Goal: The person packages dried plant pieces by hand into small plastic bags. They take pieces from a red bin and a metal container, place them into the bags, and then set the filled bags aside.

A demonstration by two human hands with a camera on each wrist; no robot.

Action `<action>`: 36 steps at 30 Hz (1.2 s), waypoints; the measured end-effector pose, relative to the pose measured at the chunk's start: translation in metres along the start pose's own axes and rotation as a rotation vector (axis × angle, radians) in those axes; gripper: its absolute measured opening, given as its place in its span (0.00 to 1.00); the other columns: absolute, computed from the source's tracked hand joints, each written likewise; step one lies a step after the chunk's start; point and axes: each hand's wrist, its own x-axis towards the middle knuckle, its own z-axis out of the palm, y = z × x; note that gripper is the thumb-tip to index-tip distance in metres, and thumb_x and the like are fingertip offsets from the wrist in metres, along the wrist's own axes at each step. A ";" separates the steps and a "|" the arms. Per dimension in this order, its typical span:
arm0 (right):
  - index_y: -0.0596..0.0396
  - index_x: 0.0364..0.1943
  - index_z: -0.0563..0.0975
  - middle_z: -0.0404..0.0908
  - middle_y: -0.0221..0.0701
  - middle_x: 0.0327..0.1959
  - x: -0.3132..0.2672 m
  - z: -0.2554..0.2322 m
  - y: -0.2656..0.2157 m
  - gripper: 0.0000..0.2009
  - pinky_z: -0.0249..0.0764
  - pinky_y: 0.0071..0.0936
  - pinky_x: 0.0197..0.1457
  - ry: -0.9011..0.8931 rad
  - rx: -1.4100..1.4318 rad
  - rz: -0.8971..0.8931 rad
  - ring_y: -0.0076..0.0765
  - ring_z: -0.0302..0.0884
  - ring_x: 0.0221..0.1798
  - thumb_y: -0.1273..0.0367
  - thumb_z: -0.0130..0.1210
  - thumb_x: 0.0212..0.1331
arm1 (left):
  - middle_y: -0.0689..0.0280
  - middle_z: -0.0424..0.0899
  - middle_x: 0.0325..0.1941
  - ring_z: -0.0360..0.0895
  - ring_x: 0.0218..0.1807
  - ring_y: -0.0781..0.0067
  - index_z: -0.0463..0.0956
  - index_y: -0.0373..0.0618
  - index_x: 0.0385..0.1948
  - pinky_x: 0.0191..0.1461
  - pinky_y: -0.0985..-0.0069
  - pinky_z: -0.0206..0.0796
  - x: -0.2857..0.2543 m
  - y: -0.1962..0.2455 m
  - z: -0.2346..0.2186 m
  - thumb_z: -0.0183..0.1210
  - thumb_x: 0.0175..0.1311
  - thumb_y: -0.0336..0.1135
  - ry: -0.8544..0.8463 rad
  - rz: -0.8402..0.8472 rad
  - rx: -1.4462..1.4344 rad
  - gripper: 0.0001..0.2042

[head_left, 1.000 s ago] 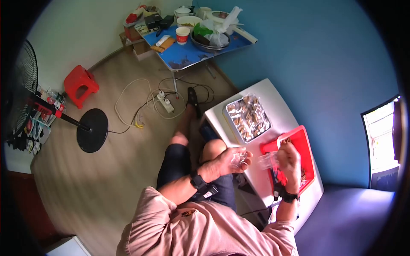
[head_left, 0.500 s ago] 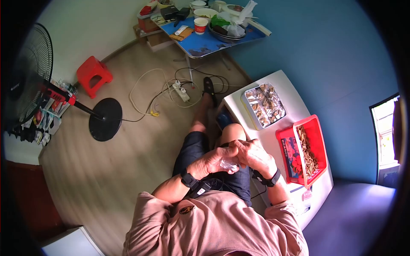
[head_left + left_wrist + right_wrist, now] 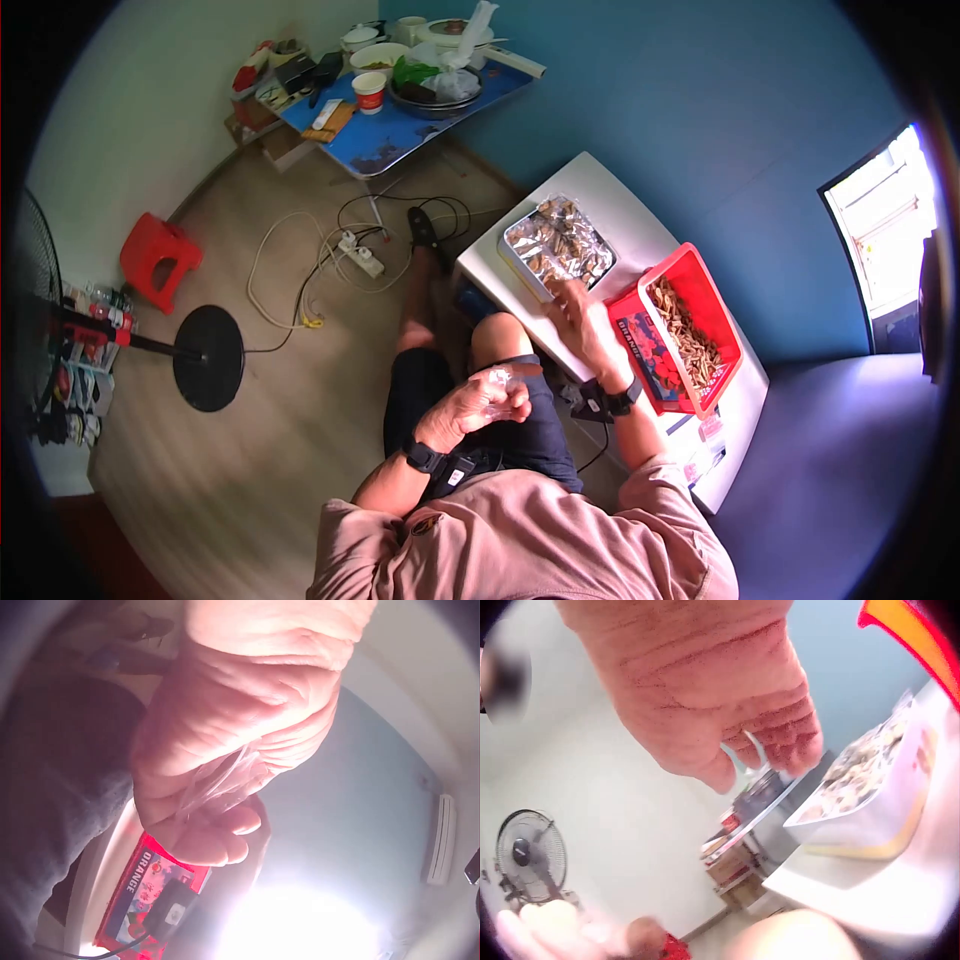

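My left hand (image 3: 478, 405), over my lap, holds clear plastic bags (image 3: 225, 780) with its fingers curled round them. Beside the near corner of a white box (image 3: 525, 268) is my right hand (image 3: 588, 330). Its fingers are loosely extended, and nothing shows between them in the right wrist view. That box is filled with small clear packets (image 3: 562, 240) of brown dried pieces. Just right of the right hand stands a red plastic basket (image 3: 640, 345) with a printed "ORANGE" side. Loose brown dried pieces (image 3: 685, 335) lie inside it.
A white table (image 3: 585, 170) carries the box and the basket. Behind it stands a blue folding table (image 3: 370, 150) crowded with bowls and a paper cup (image 3: 369, 92). On the floor are a power strip (image 3: 362, 256), cables, a red stool (image 3: 158, 260) and a standing fan (image 3: 208, 358).
My right hand has gone from above the basket to meet my left hand over the lap, then away to the box's near corner. My left hand keeps hold of clear plastic. The head view has shifted.
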 end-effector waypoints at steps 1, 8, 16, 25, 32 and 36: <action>0.59 0.53 0.70 0.75 0.46 0.47 0.008 0.002 0.018 0.21 0.73 0.41 0.51 0.105 -0.163 -0.055 0.52 0.76 0.49 0.70 0.59 0.54 | 0.66 0.73 0.25 0.76 0.32 0.69 0.67 0.35 0.56 0.41 0.71 0.72 0.001 0.003 -0.001 0.53 0.48 0.22 0.067 -0.002 0.061 0.27; 0.66 0.64 0.58 0.61 0.53 0.65 0.046 0.013 0.114 0.33 0.57 0.45 0.70 0.315 -0.400 0.140 0.60 0.58 0.67 0.74 0.54 0.52 | 0.66 0.73 0.28 0.73 0.31 0.71 0.71 0.37 0.53 0.34 0.75 0.67 -0.001 0.015 -0.029 0.53 0.50 0.23 0.116 0.037 -0.021 0.23; 0.64 0.59 0.67 0.68 0.47 0.60 0.060 0.011 0.134 0.32 0.59 0.46 0.68 0.281 -0.555 0.261 0.57 0.60 0.66 0.70 0.61 0.44 | 0.63 0.75 0.28 0.73 0.30 0.70 0.72 0.34 0.49 0.33 0.76 0.66 0.006 0.036 -0.044 0.51 0.56 0.26 0.223 -0.056 -0.005 0.17; 0.57 0.55 0.72 0.76 0.41 0.45 0.056 0.016 0.138 0.29 0.65 0.45 0.57 0.441 -0.537 0.163 0.52 0.69 0.52 0.71 0.62 0.42 | 0.64 0.76 0.27 0.74 0.30 0.73 0.74 0.36 0.46 0.34 0.78 0.67 0.006 0.042 -0.044 0.53 0.60 0.30 0.239 -0.104 0.056 0.13; 0.55 0.43 0.77 0.76 0.41 0.37 0.053 0.014 0.153 0.16 0.66 0.46 0.47 0.528 -0.483 0.113 0.51 0.70 0.42 0.74 0.60 0.47 | 0.64 0.76 0.26 0.73 0.29 0.72 0.75 0.36 0.45 0.33 0.78 0.66 0.004 0.035 -0.041 0.52 0.62 0.31 0.231 -0.067 0.039 0.12; 0.56 0.37 0.77 0.76 0.39 0.35 0.049 0.012 0.151 0.08 0.67 0.43 0.46 0.484 -0.495 0.145 0.51 0.72 0.41 0.75 0.56 0.51 | 0.64 0.76 0.26 0.72 0.29 0.71 0.75 0.36 0.44 0.32 0.78 0.65 0.004 0.032 -0.043 0.52 0.62 0.31 0.233 -0.052 0.019 0.12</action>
